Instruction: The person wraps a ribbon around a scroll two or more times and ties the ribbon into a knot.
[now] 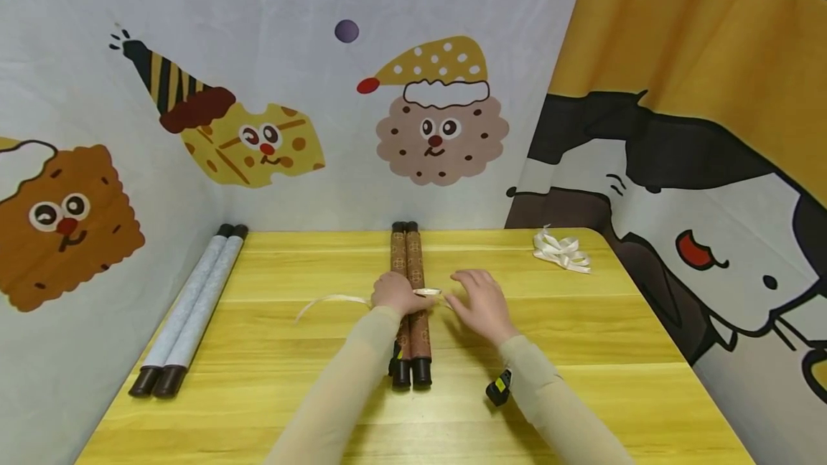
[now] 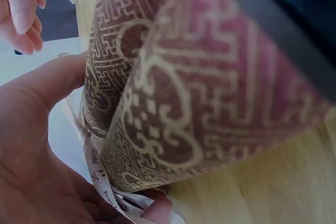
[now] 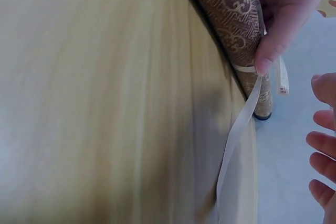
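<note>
While the left hand (image 1: 395, 294), bent over the brown scroll (image 1: 421, 336), pinches the ribbon (image 1: 428, 292) by its thumb, the right hand (image 1: 484, 307) hovers just to their right, fingers loosely spread, holding nothing visible. Mid-table (image 1: 581, 350), the scroll's long axis points away from the person; the ribbon crosses it. Right wrist view shows a tail (image 3: 236, 129) trailing from that thumb; head view mostly hides it.

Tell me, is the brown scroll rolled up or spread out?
Rolled up: the brown scroll lies as two patterned rolls side by side, with white ribbon across them, pinched by the left hand.
</note>
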{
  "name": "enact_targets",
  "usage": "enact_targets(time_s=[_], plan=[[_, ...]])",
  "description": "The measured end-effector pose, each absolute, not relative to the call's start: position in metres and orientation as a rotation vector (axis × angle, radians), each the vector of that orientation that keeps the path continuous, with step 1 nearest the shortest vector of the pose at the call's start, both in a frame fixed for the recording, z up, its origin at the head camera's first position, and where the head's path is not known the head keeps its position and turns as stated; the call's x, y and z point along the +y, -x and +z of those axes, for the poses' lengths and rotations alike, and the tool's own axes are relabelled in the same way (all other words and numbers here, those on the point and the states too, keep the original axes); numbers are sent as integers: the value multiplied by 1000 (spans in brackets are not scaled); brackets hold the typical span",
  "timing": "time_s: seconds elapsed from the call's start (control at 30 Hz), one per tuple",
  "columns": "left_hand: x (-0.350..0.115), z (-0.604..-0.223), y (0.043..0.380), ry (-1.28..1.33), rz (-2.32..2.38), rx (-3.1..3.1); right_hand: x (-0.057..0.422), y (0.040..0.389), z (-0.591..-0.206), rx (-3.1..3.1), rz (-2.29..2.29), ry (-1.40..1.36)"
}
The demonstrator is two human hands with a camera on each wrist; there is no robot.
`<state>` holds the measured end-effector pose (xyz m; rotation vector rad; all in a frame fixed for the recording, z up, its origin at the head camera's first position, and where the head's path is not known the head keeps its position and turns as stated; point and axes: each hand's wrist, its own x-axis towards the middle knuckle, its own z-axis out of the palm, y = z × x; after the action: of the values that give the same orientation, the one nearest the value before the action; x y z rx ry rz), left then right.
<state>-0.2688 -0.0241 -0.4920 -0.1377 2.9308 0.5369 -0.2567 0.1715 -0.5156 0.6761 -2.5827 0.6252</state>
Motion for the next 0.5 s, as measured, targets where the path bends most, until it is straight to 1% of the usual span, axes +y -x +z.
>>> enact_targets(time_s=[0.23,0.5], plan=[[-25,-496,272,203,692,2861,180,254,-522,-2624,565,-696],[-29,-499,276,138,769,2857,192,251,-525,-2631,541,-695]])
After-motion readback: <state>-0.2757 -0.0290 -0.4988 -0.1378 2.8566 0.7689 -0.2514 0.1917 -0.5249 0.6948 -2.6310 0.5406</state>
